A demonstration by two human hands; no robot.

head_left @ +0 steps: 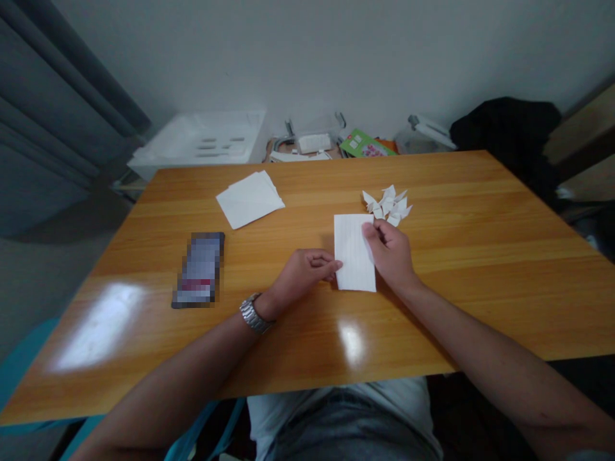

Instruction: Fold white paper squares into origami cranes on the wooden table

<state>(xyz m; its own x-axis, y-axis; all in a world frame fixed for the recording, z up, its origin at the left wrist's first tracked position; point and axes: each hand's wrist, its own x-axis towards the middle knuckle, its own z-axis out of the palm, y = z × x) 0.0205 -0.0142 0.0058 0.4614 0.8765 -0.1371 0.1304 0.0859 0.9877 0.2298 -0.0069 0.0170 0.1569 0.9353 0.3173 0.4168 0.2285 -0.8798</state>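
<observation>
Head view: the right hand (390,253) pinches the upper right corner of a white paper sheet (354,262), which lies mid-frame on the orange wooden worktop (432,320). The left hand (305,272) sits loosely curled, fingertips touching the sheet's left edge. Folded paper pieces (387,205) lie piled just above the right hand. Loose paper stack (250,199) upper centre; pixelated phone (198,270) left of centre.

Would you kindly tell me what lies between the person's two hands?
A white paper sheet lies between the left hand and right hand, in the head view.
</observation>
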